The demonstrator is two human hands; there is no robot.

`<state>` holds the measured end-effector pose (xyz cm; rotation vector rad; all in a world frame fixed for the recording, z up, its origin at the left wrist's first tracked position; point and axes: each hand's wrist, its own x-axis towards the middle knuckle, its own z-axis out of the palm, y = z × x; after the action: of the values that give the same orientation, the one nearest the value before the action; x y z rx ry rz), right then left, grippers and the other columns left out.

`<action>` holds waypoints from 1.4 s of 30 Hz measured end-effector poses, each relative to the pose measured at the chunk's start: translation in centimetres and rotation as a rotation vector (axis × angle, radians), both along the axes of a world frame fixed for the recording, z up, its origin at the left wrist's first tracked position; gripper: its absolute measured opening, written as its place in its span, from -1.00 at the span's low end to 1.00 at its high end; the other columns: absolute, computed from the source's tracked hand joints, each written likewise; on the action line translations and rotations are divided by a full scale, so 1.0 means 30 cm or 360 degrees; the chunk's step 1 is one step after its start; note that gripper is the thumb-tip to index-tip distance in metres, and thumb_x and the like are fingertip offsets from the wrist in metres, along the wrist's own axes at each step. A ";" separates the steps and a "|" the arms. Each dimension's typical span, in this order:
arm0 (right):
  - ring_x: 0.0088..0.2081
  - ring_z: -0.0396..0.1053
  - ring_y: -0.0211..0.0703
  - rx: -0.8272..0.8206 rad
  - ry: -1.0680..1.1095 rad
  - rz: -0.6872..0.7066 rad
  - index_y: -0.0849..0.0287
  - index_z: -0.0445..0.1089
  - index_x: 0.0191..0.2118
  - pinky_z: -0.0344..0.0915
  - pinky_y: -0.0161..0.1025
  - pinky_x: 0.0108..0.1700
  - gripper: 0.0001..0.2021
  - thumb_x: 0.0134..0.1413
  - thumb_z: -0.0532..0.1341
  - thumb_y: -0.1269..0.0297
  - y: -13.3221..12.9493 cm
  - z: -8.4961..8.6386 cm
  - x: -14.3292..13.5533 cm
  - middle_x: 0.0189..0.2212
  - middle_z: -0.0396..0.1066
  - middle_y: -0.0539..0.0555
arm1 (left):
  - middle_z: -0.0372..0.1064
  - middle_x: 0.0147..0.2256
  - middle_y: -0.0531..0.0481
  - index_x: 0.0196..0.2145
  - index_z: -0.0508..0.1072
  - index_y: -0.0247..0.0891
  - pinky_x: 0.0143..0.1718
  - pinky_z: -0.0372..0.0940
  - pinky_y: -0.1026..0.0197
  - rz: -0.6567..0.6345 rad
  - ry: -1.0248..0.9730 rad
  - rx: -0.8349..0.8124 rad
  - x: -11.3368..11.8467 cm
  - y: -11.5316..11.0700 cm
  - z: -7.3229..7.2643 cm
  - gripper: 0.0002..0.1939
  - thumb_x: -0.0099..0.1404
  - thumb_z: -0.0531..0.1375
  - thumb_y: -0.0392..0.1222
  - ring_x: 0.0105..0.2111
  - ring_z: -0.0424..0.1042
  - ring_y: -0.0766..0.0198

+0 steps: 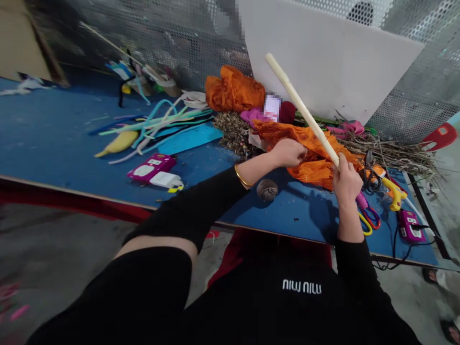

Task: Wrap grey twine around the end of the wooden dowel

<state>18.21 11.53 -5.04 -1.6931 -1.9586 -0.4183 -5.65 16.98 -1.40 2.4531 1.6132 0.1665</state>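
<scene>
My right hand (pixel 348 184) is closed round the lower end of the stick (pixel 305 112), right of centre in the frame; it slants up and left to its free tip near the top. It looks light and stiff, smooth enough to turn a little in my fingers, and I'd guess a hard bend could crack it. Held at the end, it will swing tip-heavy; nearer the middle it should balance better. My left hand (pixel 287 152) has its fingers curled at the cloth (pixel 312 170), but I can't tell whether they pinch it. That crumpled orange stuff looks soft and thin, best taken by a gathered fold. The twine ball (pixel 267 190) sits just below my left wrist.
</scene>
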 end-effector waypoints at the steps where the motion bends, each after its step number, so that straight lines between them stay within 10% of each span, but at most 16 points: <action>1: -0.40 0.32 -0.15 -0.0008 -0.0002 -0.0002 0.12 0.35 0.34 0.03 -0.18 -0.39 -0.51 0.40 0.07 0.16 -0.002 -0.001 -0.005 -0.21 0.51 0.17 | 0.60 -0.11 -0.09 -0.20 0.65 -0.23 0.10 0.35 0.08 -0.0004 -0.0007 -0.0098 0.013 -0.011 -0.009 -0.78 0.22 0.23 -0.28 0.03 0.51 -0.02; 7: -0.43 0.31 -0.16 -0.0049 -0.0091 0.0052 0.16 0.39 0.29 0.02 -0.16 -0.38 -0.54 0.36 0.12 0.21 0.003 -0.017 -0.017 -0.24 0.52 0.17 | 0.61 -0.15 -0.16 -0.29 0.63 -0.25 0.02 0.42 0.03 0.0092 -0.0271 -0.0178 0.042 -0.022 -0.052 -0.81 0.10 0.31 -0.36 -0.07 0.58 -0.05; 11: -0.40 0.34 -0.13 -0.0036 -0.0135 0.0101 0.15 0.38 0.32 0.06 -0.16 -0.36 -0.53 0.39 0.11 0.18 -0.009 -0.015 -0.031 -0.24 0.53 0.18 | 0.58 0.02 -0.23 0.07 0.52 -0.29 0.14 0.40 0.05 0.0134 -0.0732 -0.0052 0.024 -0.084 -0.026 -0.66 0.39 0.16 -0.20 0.06 0.56 0.04; 16: -0.32 0.41 -0.04 -0.0066 -0.0161 0.0331 0.17 0.29 0.38 0.21 -0.14 -0.29 -0.50 0.42 0.02 0.21 -0.077 0.015 -0.112 -0.16 0.54 0.23 | 0.47 0.14 -0.34 0.20 0.24 -0.32 0.18 0.43 0.04 0.0306 -0.2009 0.0004 0.008 -0.187 0.005 -0.49 0.59 -0.22 0.06 0.13 0.53 0.13; 24: 0.04 0.52 0.19 -0.0142 0.0232 0.0591 0.22 0.30 0.31 0.41 -0.01 0.04 -0.36 0.22 0.30 -0.01 -0.190 0.064 -0.068 0.08 0.55 0.31 | 0.40 -0.33 0.05 -0.26 0.31 -0.12 0.04 0.43 0.21 0.0453 -0.3389 0.0699 -0.240 -0.249 0.279 -0.65 0.61 -0.09 0.05 -0.18 0.51 0.31; 28: -0.18 0.60 -0.02 -0.0488 0.0482 0.0826 0.16 0.46 0.15 0.45 -0.19 -0.12 -0.63 0.38 0.15 0.11 -0.248 0.034 -0.075 -0.16 0.66 0.16 | 0.43 -0.36 0.02 -0.28 0.34 0.02 -0.07 0.41 0.21 0.0555 -0.3336 0.0769 -0.316 -0.274 0.357 -0.61 0.59 -0.15 0.12 -0.08 0.48 0.22; 34: 0.05 0.58 -0.02 -0.0675 0.0570 0.1116 0.10 0.47 0.15 0.45 -0.14 0.07 -0.65 0.35 0.20 0.13 -0.243 -0.021 -0.140 0.01 0.64 0.15 | 0.15 -0.48 0.17 -0.25 0.36 -0.19 -0.64 -0.02 0.39 0.0495 -0.3557 0.0717 -0.322 -0.392 0.479 -0.59 0.66 -0.15 -0.04 -0.65 0.07 0.50; 38: 0.04 0.55 -0.02 -0.0679 0.0623 0.0944 0.18 0.45 0.16 0.45 -0.16 0.05 -0.62 0.35 0.20 0.12 -0.161 -0.053 -0.214 0.03 0.60 0.21 | 0.19 -0.45 0.09 -0.35 0.43 -0.15 -0.65 -0.02 0.38 0.0374 -0.2940 0.0796 -0.308 -0.458 0.544 -0.50 0.66 -0.13 -0.01 -0.62 0.17 0.43; 42: 0.19 0.44 0.08 -0.0820 0.0190 0.1248 0.16 0.25 0.38 0.40 -0.11 0.18 -0.20 0.07 0.45 0.06 -0.136 -0.108 -0.383 0.25 0.40 0.28 | 0.29 -0.58 0.15 -0.32 0.45 -0.34 -0.69 -0.18 0.37 0.0389 -0.2436 0.0760 -0.216 -0.435 0.497 -0.65 0.62 -0.01 -0.27 -0.73 0.13 0.50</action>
<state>6.71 7.45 -8.28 -1.0082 -2.5572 0.4957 -12.13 3.94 13.51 1.3410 1.0458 1.9891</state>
